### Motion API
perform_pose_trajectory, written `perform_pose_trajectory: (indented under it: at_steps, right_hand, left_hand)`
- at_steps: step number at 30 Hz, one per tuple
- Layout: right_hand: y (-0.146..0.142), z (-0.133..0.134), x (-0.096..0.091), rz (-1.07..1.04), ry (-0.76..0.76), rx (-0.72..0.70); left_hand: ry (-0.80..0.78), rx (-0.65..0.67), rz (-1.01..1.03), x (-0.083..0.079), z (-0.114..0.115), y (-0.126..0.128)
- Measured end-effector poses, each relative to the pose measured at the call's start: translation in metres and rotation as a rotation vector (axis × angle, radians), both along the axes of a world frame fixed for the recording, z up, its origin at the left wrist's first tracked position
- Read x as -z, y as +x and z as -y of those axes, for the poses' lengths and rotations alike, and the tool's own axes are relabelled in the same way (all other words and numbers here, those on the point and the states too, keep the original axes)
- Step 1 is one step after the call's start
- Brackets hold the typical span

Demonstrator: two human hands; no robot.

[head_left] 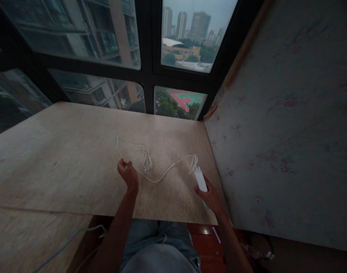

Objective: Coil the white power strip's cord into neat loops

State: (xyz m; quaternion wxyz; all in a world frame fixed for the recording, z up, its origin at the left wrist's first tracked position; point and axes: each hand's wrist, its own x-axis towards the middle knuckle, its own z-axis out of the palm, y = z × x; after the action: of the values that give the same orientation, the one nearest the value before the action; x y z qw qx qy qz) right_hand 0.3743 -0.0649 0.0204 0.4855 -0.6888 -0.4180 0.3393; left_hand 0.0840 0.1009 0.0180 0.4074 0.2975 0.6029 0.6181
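Observation:
My left hand (128, 175) is above the wooden board, its fingers closed in a pinch on a white cable (162, 177). My right hand (210, 194) grips a slim white rectangular block (200, 179), thumb on one side and fingers on the other. The cable gathers in a few loops at the block's far end, then sags across the board toward my left hand. Beyond that hand it turns back to a small loop (146, 157), with what looks like a plug (146, 170) at its end. Whether the block has sockets cannot be made out.
The pale wooden board (77, 159) runs up to dark-framed windows (149, 68). A flower-patterned wall panel (275, 151) rises close on the right. Another cable (68, 242) lies at the lower left, over a second board (25, 235). Reddish flooring (204, 242) shows below.

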Motion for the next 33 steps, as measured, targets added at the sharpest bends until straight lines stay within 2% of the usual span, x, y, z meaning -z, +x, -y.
perform_pose_trajectory:
  at_steps: [1,2,4,6,9,12,15,18,21,24,28,30,33]
  right_hand:
    - [-0.001,0.0,-0.002,0.02,0.007,-0.032]
    - [-0.004,0.0,-0.004,0.043,0.011,-0.069]
    - [-0.009,-0.002,-0.006,0.109,0.004,-0.152]
    - [-0.015,-0.003,-0.009,0.189,-0.012,-0.221]
    - [-0.025,-0.005,-0.015,0.269,-0.004,-0.28]
    - [-0.033,-0.005,-0.019,0.302,0.016,-0.32]
    - [-0.034,-0.004,-0.022,0.308,0.022,-0.345]
    - [-0.031,0.0,-0.026,0.247,0.022,-0.398]
    - [-0.026,0.006,-0.033,0.162,0.003,-0.464]
    - [-0.025,0.013,-0.041,0.106,-0.028,-0.545]
    - [-0.026,0.021,-0.052,0.062,-0.098,-0.664]
    - [-0.025,0.024,-0.058,0.083,-0.106,-0.645]
    - [-0.02,0.029,-0.066,0.157,-0.125,-0.546]
  left_hand:
    - [0.076,-0.077,-0.181,-0.003,0.01,0.006]
    - [0.173,-0.048,-0.355,-0.007,0.021,0.014]
    - [0.312,0.073,-0.582,-0.016,0.04,0.031]
    - [0.375,0.211,-0.741,-0.022,0.055,0.047]
    - [0.455,0.462,-0.869,-0.025,0.068,0.066]
    - [0.451,0.687,-0.807,-0.025,0.072,0.074]
    - [0.38,0.821,-0.678,-0.028,0.072,0.071]
    - [0.395,0.957,-0.555,-0.032,0.071,0.061]
    - [0.374,0.945,-0.473,-0.028,0.064,0.052]
    - [0.339,0.913,-0.49,-0.013,0.05,0.053]
    - [0.245,1.032,-0.315,0.008,0.034,0.067]
    - [0.184,1.029,-0.229,0.015,0.03,0.072]
    - [0.126,0.891,-0.153,0.021,0.026,0.07]
